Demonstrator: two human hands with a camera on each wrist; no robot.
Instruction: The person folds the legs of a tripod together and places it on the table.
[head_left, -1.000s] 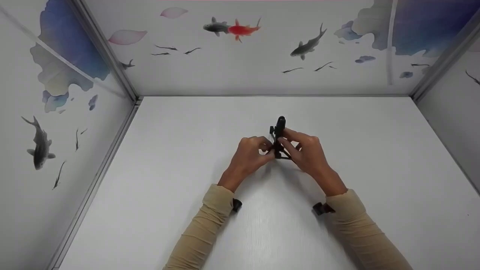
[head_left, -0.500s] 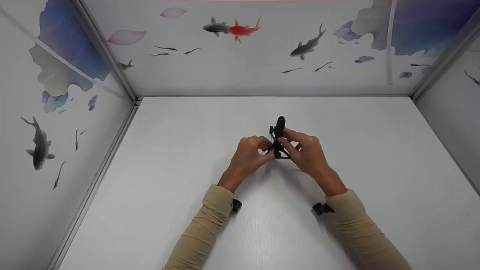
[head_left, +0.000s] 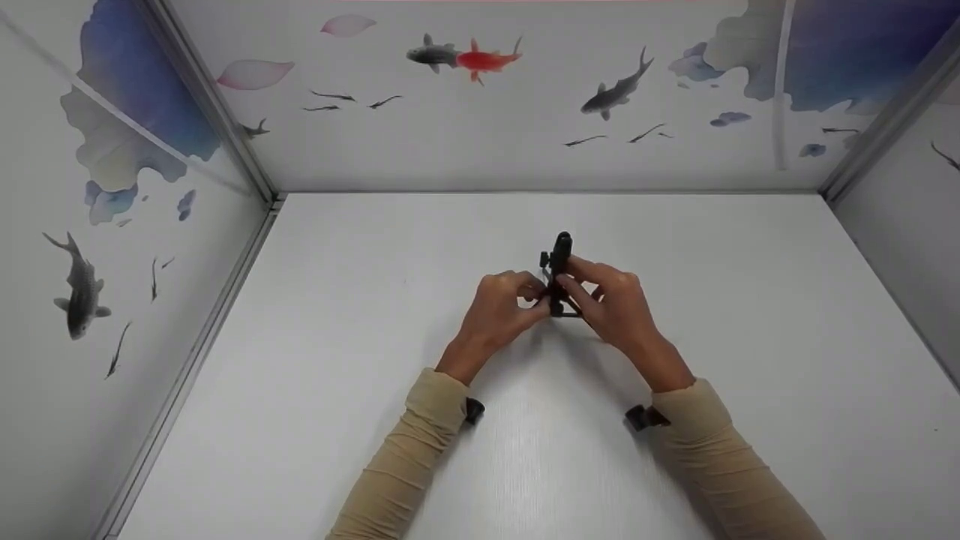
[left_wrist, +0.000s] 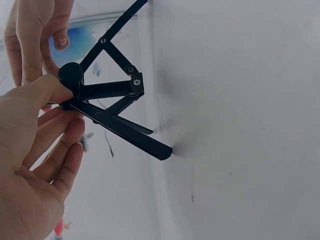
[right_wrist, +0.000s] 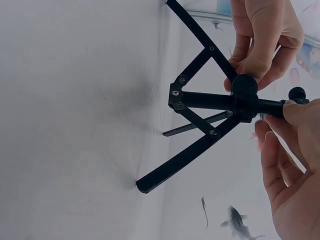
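A small black tripod (head_left: 562,244) stands on the white table with its legs spread, near the middle in the head view. My left hand (head_left: 499,306) pinches it low down, at the collar with the round knob (right_wrist: 245,89) where the legs join. Higher up, my right hand (head_left: 619,307) grips the centre column (right_wrist: 270,107) between thumb and fingers. In the left wrist view the legs (left_wrist: 130,132) and their hinged braces show, and the top of the tripod is out of frame. A smaller knob (right_wrist: 297,94) sticks out beside the right thumb.
The white table (head_left: 360,247) meets a back wall (head_left: 480,150) printed with fish, and a similar left wall (head_left: 45,412). Metal profiles (head_left: 225,112) run along the corners. A small black camera sits at each wrist, the left one (head_left: 474,411) and the right one (head_left: 637,417).
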